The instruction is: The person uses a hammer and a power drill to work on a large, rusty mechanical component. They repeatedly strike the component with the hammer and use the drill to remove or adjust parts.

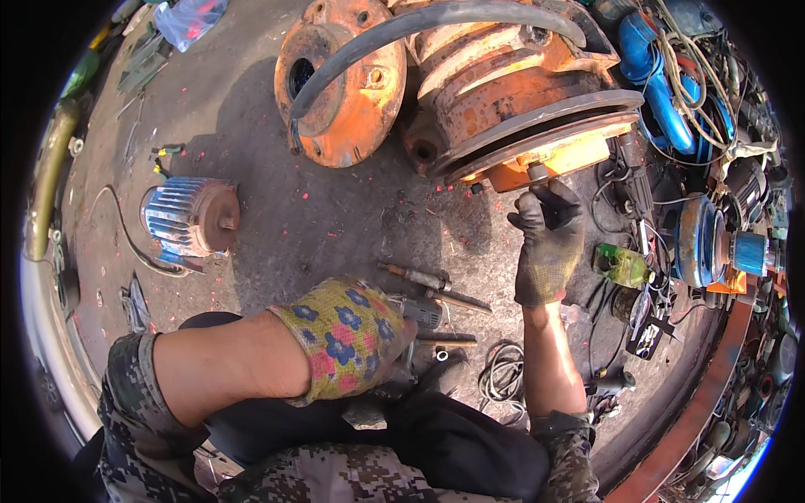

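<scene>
My right hand (547, 239), in a dark, yellow-backed glove, has its fingers curled just below a short metal shaft (537, 172) under the rusty orange machine housing (495, 75); what they hold is hard to make out. My left hand (348, 339), in a flowered glove, is low in the middle beside a grey metal tool (422, 313), with its fingers hidden. Metal rods (449, 342) and a long rusty tool (407, 274) lie close by on the floor. A round orange flanged cover (356, 126) stands left of the housing, with a thick hose (444, 13) arched over it.
A blue finned motor (180, 214) with a cable sits at left. Blue pipes (671, 113), tangled cords, a blue pulley-like part (696, 243) and a green bottle (620, 267) crowd the right, along a rusty steel beam (704, 369). A coiled cable (501, 377) lies beside my right forearm.
</scene>
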The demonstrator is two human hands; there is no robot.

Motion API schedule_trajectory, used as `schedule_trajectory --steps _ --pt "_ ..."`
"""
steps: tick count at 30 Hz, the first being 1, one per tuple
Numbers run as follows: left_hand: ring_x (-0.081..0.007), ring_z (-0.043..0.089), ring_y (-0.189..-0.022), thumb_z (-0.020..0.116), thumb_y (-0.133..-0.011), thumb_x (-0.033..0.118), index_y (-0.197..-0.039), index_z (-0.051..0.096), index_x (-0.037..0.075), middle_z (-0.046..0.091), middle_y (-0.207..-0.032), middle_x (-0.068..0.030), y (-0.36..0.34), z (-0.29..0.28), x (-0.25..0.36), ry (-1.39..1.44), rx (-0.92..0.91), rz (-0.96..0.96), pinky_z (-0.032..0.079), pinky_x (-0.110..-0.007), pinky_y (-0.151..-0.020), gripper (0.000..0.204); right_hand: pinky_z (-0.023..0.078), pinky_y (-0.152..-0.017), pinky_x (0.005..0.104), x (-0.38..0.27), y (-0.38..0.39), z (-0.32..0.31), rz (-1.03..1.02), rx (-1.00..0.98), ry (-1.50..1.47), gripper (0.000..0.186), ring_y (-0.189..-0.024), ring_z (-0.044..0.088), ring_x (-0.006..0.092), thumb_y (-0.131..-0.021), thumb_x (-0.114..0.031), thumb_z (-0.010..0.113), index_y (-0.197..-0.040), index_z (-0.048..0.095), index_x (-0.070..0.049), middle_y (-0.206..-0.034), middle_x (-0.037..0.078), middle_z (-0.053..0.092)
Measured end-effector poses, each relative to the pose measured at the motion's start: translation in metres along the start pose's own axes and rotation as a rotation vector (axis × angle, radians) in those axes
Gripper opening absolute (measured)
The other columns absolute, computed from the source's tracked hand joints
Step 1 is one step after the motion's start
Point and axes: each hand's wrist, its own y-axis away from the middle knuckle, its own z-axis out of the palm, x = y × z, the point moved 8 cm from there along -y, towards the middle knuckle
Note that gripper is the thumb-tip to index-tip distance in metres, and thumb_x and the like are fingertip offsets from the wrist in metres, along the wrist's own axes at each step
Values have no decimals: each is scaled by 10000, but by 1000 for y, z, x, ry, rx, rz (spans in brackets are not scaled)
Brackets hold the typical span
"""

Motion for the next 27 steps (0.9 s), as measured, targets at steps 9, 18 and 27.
schedule_trajectory --steps 9,18,27 --pt "-409 688 -1004 703 -932 269 -1350 617 59 720 -1046 -199 9 -46 -43 322 497 -241 550 -483 -861 476 556 -892 397 198 272 -35 865 -843 562 534 -1035 727 301 -895 -439 791 -1139 714 30 -1075 204 761" --pt "-407 684 -1048 664 -981 404 -1281 668 107 725 -1109 -199 -32 -35 -56 283 444 -258 543 -486 -865 422 564 -777 349 230 299 -24 1019 -622 348 517 -879 698 188 -855 -300 854 -1164 658 64 -1021 123 748" --pt "-379 697 -1087 552 -1015 549 -1270 715 127 737 -1135 -184 -55 24 -69 94 -82 -484 538 -486 -921 519 559 -739 321 230 289 -1 1302 -701 -372 243 -828 667 173 -881 -45 669 -1122 661 -15 -976 62 695"
